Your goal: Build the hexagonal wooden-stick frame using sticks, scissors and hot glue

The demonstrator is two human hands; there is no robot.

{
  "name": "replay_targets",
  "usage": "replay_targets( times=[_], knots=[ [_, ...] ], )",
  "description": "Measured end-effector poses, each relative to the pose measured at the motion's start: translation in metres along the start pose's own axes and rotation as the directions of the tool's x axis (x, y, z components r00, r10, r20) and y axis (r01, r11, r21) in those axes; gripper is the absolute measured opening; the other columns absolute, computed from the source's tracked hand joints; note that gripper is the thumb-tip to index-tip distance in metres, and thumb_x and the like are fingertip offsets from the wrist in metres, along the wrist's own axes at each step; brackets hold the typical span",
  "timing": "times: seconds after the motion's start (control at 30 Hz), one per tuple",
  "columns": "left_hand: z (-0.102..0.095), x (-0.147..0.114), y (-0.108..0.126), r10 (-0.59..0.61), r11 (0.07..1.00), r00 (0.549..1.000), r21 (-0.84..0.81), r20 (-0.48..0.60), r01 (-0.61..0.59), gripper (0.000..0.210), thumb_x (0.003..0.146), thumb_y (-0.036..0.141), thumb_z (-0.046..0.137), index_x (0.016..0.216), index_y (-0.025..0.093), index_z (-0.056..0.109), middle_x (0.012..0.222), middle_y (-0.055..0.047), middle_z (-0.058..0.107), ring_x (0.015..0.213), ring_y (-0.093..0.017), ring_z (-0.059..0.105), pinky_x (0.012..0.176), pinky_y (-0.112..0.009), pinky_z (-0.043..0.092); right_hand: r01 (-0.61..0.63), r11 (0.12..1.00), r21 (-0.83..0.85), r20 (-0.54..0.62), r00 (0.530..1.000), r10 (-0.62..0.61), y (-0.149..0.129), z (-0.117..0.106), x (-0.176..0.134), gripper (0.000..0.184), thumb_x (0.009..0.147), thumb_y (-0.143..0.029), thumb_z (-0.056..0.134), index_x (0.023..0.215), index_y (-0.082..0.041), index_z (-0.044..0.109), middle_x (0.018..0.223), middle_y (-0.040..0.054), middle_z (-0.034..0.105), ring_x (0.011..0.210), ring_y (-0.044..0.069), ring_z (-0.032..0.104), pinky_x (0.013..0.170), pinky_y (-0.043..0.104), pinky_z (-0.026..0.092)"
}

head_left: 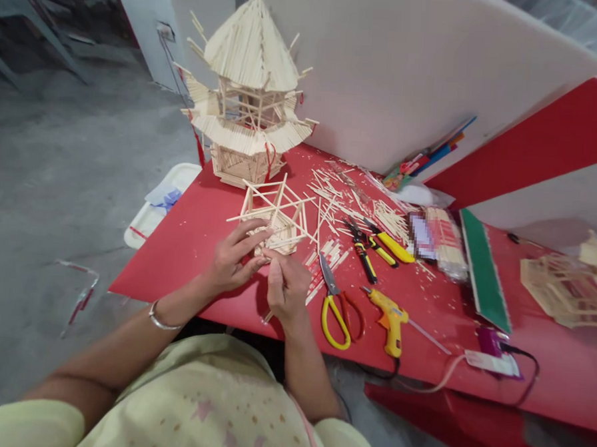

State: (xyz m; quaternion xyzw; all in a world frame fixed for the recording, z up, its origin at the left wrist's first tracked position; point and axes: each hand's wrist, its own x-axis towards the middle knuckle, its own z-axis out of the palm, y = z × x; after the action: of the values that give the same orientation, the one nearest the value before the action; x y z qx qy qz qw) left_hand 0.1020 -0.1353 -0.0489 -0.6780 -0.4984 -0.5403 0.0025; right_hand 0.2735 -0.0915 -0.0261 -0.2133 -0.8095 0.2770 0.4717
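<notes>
In the head view, a small frame of pale wooden sticks (285, 213) stands at the near part of the red table, with long sticks crossing over its top. My left hand (237, 255) is closed on its near left side, thumb and fingers at the lower edge. Close beside it, my right hand (288, 283) pinches at the same lower edge; what lies between its fingertips is too small to make out. Right behind the frame rises a larger pavilion model of sticks (250, 137) with a pointed roof and red tassels.
Loose sticks (330, 192) lie across the red table (176, 257). To the right are scissors (332, 292), pliers (364, 253), a yellow-handled cutter (395, 246), a yellow glue gun (388, 318) with its cord, a green board (483, 270) and a power strip (494, 362). A white tray (137, 225) sits left.
</notes>
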Motion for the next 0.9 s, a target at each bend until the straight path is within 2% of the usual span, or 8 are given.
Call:
replay_targets(
  times=[0.13, 0.37, 0.9],
  knots=[
    [-0.0007, 0.0015, 0.0015, -0.014, 1.0, 1.0, 0.014, 0.006, 0.014, 0.049, 0.102, 0.039, 0.058, 0.149, 0.025, 0.058, 0.147, -0.018, 0.058, 0.132, -0.031, 0.061, 0.098, -0.044, 0.059, -0.032, 0.999, -0.026, 0.019, 0.999, 0.033, -0.0011, -0.0008, -0.0001, 0.032, 0.104, -0.02, 0.046, 0.123, -0.021, 0.072, 0.109, 0.0059, 0.081, 0.098, 0.017, 0.077, 0.089, 0.031, 0.061],
    [-0.0006, 0.0043, 0.0029, -0.009, 1.0, 1.0, 0.009, 0.016, 0.009, 0.047, 0.103, 0.038, 0.056, 0.149, 0.026, 0.058, 0.147, -0.016, 0.058, 0.134, -0.03, 0.059, 0.109, -0.05, 0.053, -0.033, 0.999, -0.024, 0.008, 0.999, 0.033, -0.0029, -0.0014, 0.0011, 0.031, 0.104, -0.019, 0.047, 0.122, -0.019, 0.072, 0.112, 0.006, 0.082, 0.098, 0.016, 0.078, 0.09, 0.03, 0.061],
    [0.0004, 0.0024, 0.0014, -0.022, 1.0, 0.999, 0.022, 0.023, 0.022, 0.048, 0.104, 0.039, 0.056, 0.15, 0.026, 0.057, 0.148, -0.017, 0.056, 0.134, -0.031, 0.058, 0.101, -0.045, 0.057, -0.034, 0.999, -0.028, 0.001, 0.999, 0.034, -0.0012, -0.0008, -0.0007, 0.033, 0.104, -0.02, 0.049, 0.126, -0.022, 0.072, 0.111, 0.0052, 0.082, 0.099, 0.017, 0.077, 0.09, 0.032, 0.061]
  ],
)
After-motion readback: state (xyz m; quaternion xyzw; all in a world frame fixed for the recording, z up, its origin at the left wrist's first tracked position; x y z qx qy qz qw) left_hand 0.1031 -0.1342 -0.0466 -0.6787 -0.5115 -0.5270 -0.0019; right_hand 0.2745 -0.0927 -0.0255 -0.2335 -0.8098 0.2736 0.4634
